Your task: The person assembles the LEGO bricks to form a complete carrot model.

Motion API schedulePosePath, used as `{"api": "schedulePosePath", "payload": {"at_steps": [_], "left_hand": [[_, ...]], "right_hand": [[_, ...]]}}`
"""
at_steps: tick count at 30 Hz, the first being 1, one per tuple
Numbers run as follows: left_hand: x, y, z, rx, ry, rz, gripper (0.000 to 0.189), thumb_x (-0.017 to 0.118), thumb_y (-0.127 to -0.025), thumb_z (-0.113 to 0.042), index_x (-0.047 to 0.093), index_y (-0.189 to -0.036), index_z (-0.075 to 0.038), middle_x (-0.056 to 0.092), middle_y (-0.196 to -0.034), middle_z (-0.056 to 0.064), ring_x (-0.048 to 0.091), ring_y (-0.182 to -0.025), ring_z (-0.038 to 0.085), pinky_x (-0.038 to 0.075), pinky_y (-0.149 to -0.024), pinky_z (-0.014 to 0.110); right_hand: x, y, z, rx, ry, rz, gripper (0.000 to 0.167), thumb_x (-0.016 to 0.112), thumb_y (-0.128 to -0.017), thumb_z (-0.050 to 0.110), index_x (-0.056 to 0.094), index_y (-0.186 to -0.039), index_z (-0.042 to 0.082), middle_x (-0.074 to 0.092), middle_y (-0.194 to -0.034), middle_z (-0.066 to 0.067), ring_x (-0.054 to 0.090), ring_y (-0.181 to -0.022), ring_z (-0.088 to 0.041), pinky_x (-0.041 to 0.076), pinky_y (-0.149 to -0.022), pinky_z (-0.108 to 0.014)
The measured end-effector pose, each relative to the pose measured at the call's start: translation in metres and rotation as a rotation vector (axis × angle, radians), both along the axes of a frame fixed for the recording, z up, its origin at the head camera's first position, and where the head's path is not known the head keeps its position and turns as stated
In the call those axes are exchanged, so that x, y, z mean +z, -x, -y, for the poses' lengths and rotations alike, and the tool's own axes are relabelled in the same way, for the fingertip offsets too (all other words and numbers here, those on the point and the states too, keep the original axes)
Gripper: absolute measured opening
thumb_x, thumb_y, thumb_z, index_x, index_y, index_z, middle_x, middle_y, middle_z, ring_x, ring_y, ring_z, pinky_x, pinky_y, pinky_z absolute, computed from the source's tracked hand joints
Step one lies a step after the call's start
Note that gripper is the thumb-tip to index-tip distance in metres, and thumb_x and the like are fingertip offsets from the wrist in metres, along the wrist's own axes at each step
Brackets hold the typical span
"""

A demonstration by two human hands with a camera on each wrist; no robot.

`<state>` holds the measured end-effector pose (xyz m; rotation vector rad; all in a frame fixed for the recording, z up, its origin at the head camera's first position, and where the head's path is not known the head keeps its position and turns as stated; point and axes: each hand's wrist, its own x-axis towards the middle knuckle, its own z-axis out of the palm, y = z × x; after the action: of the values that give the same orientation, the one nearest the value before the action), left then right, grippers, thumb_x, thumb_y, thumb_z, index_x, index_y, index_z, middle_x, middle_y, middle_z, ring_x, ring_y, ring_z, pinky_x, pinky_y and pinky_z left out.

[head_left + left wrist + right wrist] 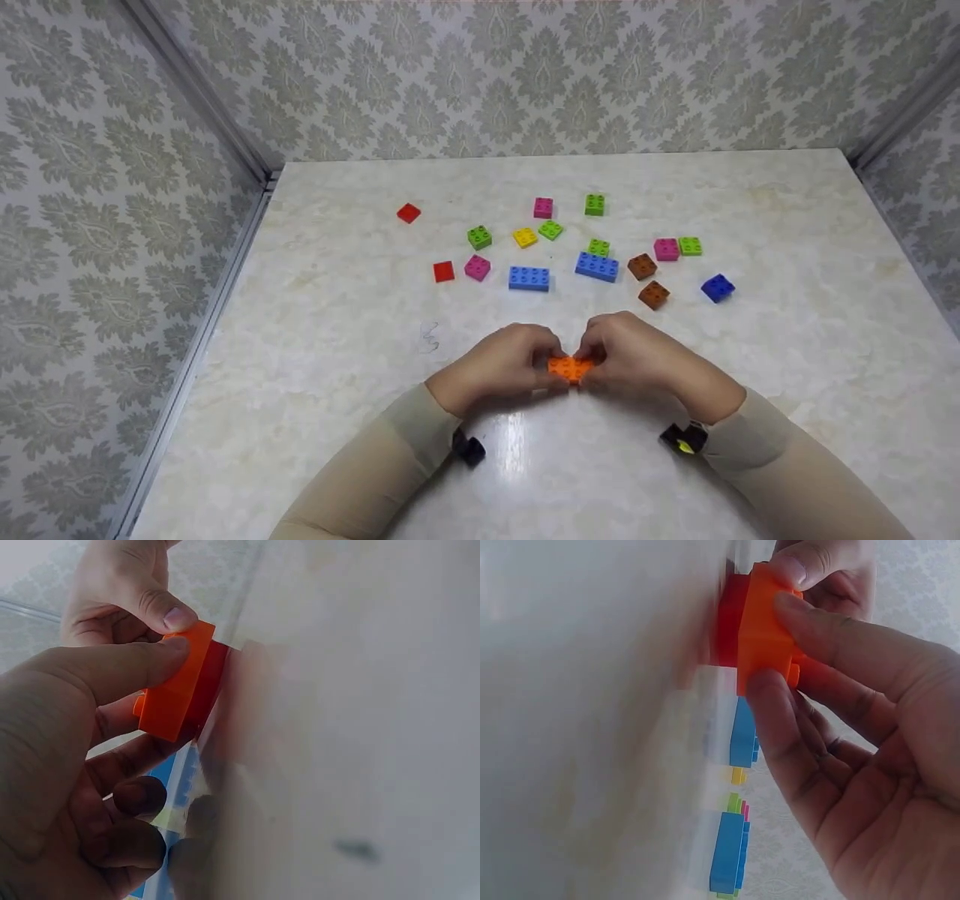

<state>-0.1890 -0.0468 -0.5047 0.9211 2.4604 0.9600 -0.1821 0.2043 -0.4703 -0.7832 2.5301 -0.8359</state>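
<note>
Both hands meet over an orange toy building brick [571, 368] near the middle of the table. My left hand [504, 365] pinches its left end between thumb and fingers. From the other side, my right hand [643, 360] pinches the right end. Under the orange brick sits a red brick [730, 624], low against the tabletop and seen in both wrist views. In the left wrist view, the thumbs lie on the orange brick's near side, and the left hand's lower fingers are curled beneath it. From the head view the red brick is hidden.
Beyond the hands lie two blue bricks [529, 278], brown bricks [654, 295], a dark blue brick [718, 288], a yellow brick [525, 237], and several green, pink and red ones. Patterned walls [450, 82] border the table [315, 315]. A squiggle [429, 337] marks the tabletop.
</note>
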Motion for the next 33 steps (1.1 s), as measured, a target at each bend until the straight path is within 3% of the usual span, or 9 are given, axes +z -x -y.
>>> {"api": "schedulePosePath", "payload": {"at_steps": [9,13,16,20,25,28,33], "left_hand": [[0.000,0.001,0.000,-0.004,0.026,-0.013,0.026,0.089,-0.099,-0.038,0.083,-0.118,-0.022,0.076,-0.101,-0.011,0.062,-0.092,0.012,0.053,-0.089,0.027],[0.003,0.007,0.005,0.010,-0.004,0.025,0.041,0.091,-0.097,-0.045,0.082,-0.130,-0.022,0.079,-0.116,-0.010,0.067,-0.105,0.012,0.057,-0.102,0.031],[0.007,0.015,0.013,0.086,-0.041,0.070,0.055,0.089,-0.097,-0.052,0.077,-0.141,-0.022,0.076,-0.135,-0.007,0.067,-0.119,0.016,0.056,-0.114,0.040],[0.015,0.030,0.024,0.276,-0.079,0.073,0.058,0.081,-0.102,-0.055,0.071,-0.150,-0.023,0.064,-0.156,-0.003,0.065,-0.135,0.023,0.055,-0.121,0.048],[0.019,0.049,0.029,0.448,-0.036,0.073,0.056,0.079,-0.106,-0.049,0.066,-0.156,-0.029,0.051,-0.167,-0.004,0.064,-0.136,0.024,0.056,-0.123,0.046],[0.018,0.058,0.027,0.488,0.007,0.080,0.056,0.080,-0.107,-0.045,0.063,-0.158,-0.030,0.047,-0.170,-0.004,0.065,-0.134,0.024,0.055,-0.123,0.045],[0.017,0.072,0.019,0.498,0.088,0.047,0.055,0.079,-0.108,-0.037,0.063,-0.160,-0.029,0.049,-0.173,-0.001,0.057,-0.154,0.023,0.046,-0.132,0.047]], "right_hand": [[-0.004,0.009,-0.005,-0.014,0.038,0.111,0.020,0.096,-0.088,0.017,0.084,-0.104,0.020,0.080,-0.099,0.002,0.068,-0.085,-0.014,0.057,-0.076,-0.025],[-0.005,0.011,-0.007,-0.028,0.047,0.112,0.021,0.096,-0.089,0.018,0.083,-0.106,0.020,0.078,-0.101,0.002,0.067,-0.084,-0.015,0.057,-0.074,-0.026],[-0.005,0.012,-0.007,-0.046,0.042,0.112,0.023,0.096,-0.089,0.019,0.082,-0.108,0.020,0.077,-0.103,0.001,0.066,-0.084,-0.015,0.056,-0.074,-0.027],[-0.005,0.014,-0.009,-0.075,0.041,0.115,0.026,0.095,-0.090,0.018,0.082,-0.113,0.018,0.078,-0.107,-0.001,0.067,-0.088,-0.016,0.057,-0.078,-0.029],[-0.006,0.017,-0.010,-0.105,0.043,0.122,0.028,0.096,-0.090,0.019,0.082,-0.115,0.018,0.078,-0.109,-0.001,0.068,-0.091,-0.016,0.058,-0.082,-0.030],[-0.007,0.018,-0.010,-0.104,0.046,0.111,0.029,0.096,-0.090,0.019,0.083,-0.115,0.018,0.079,-0.110,-0.001,0.069,-0.091,-0.015,0.059,-0.084,-0.030],[-0.009,0.020,-0.010,-0.123,0.044,0.104,0.028,0.094,-0.093,0.020,0.084,-0.119,0.017,0.079,-0.113,-0.002,0.070,-0.094,-0.016,0.060,-0.087,-0.031]]}}
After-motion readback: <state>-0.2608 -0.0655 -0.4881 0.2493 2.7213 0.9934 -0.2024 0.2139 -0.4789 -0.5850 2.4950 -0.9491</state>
